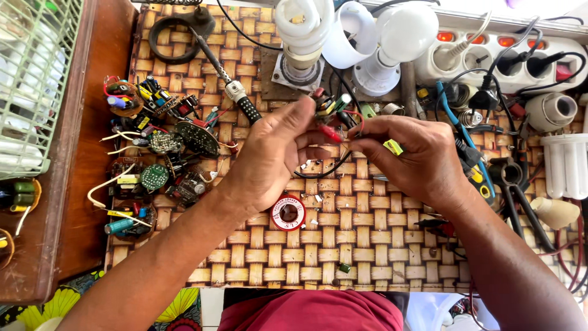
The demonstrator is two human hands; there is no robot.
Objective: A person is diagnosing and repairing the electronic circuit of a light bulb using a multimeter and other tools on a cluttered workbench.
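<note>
My left hand point(269, 156) pinches a small circuit board point(327, 107) with coloured parts and red and black wires, held above a woven mat point(343, 245). My right hand point(413, 156) meets it from the right, fingers closed on a small yellow-green component point(393, 146) and touching the same wires. A black wire point(324, 173) loops down between the two hands. Much of the board is hidden by my fingers.
A pile of old circuit boards point(153, 147) lies at the mat's left. A soldering iron point(229, 86), a red solder spool point(288, 213), lamp bulbs point(355, 37), a power strip point(520, 55) and blue-handled pliers point(465, 141) surround the hands. A green wire basket point(30, 79) stands far left.
</note>
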